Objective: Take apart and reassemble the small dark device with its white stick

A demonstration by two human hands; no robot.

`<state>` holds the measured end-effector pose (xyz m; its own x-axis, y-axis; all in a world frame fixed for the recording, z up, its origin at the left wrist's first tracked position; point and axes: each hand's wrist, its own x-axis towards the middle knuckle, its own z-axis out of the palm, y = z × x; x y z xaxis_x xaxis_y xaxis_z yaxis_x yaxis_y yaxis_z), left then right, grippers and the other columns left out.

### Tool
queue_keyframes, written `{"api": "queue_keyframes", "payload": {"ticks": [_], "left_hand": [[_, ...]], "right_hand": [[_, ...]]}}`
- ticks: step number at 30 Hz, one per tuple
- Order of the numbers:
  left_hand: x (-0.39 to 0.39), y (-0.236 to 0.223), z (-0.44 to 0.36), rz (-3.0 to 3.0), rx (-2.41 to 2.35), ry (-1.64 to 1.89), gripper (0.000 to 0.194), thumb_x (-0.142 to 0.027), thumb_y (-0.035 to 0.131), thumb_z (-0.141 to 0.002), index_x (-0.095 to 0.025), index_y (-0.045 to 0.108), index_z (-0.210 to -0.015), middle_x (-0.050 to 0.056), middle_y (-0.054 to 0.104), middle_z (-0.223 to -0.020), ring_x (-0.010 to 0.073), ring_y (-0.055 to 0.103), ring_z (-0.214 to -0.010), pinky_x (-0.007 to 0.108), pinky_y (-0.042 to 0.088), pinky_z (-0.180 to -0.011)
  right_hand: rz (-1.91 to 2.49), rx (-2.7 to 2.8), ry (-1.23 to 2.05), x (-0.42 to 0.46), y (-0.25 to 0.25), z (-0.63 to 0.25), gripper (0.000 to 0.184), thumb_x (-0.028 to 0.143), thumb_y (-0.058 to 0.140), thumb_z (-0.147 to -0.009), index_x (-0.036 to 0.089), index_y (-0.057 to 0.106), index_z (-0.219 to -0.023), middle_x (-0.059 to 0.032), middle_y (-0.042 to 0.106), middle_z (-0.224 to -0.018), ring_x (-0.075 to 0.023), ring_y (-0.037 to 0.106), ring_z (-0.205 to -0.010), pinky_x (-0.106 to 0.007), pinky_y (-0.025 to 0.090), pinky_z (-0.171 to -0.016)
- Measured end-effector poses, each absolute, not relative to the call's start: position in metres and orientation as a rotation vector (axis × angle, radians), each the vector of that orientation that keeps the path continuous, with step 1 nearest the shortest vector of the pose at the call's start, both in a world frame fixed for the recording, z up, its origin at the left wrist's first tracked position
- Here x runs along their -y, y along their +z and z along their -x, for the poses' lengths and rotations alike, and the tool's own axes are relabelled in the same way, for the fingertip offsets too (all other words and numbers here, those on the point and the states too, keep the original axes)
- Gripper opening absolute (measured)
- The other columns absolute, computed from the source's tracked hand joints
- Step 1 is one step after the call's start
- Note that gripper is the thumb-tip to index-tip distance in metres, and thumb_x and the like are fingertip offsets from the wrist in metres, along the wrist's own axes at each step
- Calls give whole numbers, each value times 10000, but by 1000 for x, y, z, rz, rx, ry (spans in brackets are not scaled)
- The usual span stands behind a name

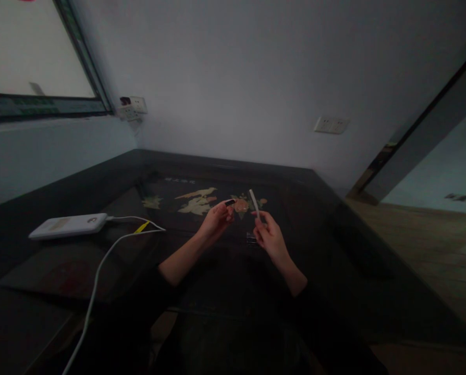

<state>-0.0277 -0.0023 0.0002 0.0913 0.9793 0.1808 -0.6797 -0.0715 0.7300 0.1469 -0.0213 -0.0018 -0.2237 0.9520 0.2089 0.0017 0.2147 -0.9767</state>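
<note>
Above the dark table (217, 276), my left hand (217, 217) is closed, pinching a small dark piece (230, 202) whose kind is too small to make out. My right hand (271, 235) grips the lower end of a slim pale stick (254, 200), which points up and slightly to the left. The two hands are apart, and the stick does not touch the dark piece. Just left of my right hand, a small cluster of shiny, narrow items (250, 238) lies on the tabletop, partly covered by the fingers.
A white power bank (69, 226) lies at the left, with a white cable (96, 281) running toward the front edge and a yellow tag (142, 227) on it. A bird-and-flower picture (196, 204) decorates the tabletop. Behind stands a wall with sockets (331, 125).
</note>
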Motion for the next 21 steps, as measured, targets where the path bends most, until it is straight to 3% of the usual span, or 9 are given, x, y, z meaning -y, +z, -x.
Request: {"api": "queue_keyframes", "payload": {"ticks": [2,5,8,12,16,21], "left_hand": [[3,3,27,-763,-477,1440,410,-450,726,-734,-84,654,-905,-33,498,-597,54,399,-506,207,361,-536],[6,6,25,-716,-467,1393,364,-442,627,-826,-84,655,-881,-24,490,-584,66,403,-502,213,358,-529],[11,9,25,-698,-434,1363,316,-396,596,-845,-88,661,-871,-15,495,-580,75,414,-511,216,353,-527],[15,14,26,-710,-348,1323,336,-403,581,-828,-85,675,-880,-7,492,-584,88,427,-533,224,355,-538],[17,15,26,-757,-310,1278,347,-428,588,-814,-96,677,-854,-9,480,-566,88,410,-520,227,347,-538],[19,16,26,-759,-328,1251,380,-472,552,-845,-109,665,-840,-12,469,-565,87,411,-520,223,348,-540]], "right_hand": [[931,1410,1221,21,0,-148,378,534,501,-848,220,452,-1053,92,510,-502,-81,419,-346,-184,307,-363],[889,1383,1217,20,-1,-149,351,549,489,-849,223,421,-961,27,640,-584,-123,578,-479,-228,448,-494],[908,1403,1219,17,-5,-150,348,547,497,-841,214,426,-912,-24,692,-652,-129,584,-541,-233,447,-527],[983,1464,1225,15,-7,-152,341,506,549,-805,185,504,-912,-33,667,-721,-106,523,-498,-198,352,-400],[1005,1500,1248,14,-4,-156,370,434,614,-751,147,579,-983,-1,576,-717,-120,579,-516,-206,408,-384],[1079,1519,1333,18,-3,-156,667,303,654,-696,215,401,-1307,57,500,-763,-138,627,-466,-216,449,-339]]}}
